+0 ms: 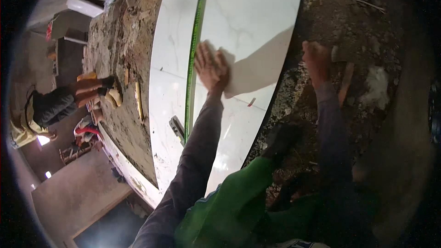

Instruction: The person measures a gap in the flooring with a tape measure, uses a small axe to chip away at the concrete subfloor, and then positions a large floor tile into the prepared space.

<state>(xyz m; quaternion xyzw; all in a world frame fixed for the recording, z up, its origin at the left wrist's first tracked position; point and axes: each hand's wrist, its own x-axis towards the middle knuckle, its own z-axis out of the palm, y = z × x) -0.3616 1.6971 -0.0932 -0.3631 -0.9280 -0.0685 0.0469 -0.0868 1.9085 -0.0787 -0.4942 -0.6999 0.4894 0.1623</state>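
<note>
L hand (212, 70) now, grip spread flat on the white slab (248, 4), right beside the green strip (195, 41) running lengthwise! R hand (317, 59) curled over rubble (358, 25), slab's R side (can't tell if that grip's pinching anything).

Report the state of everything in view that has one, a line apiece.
Left hand: open, palm down, on or just above the tiles.
Right hand: fingers look curled; too dim to tell if holding anything.
White tiles: lying flat, side by side.
Green bar: lying lengthwise across the tiles.
Grey tool: lying beside the bar's near end.
Co-worker: standing.
</note>
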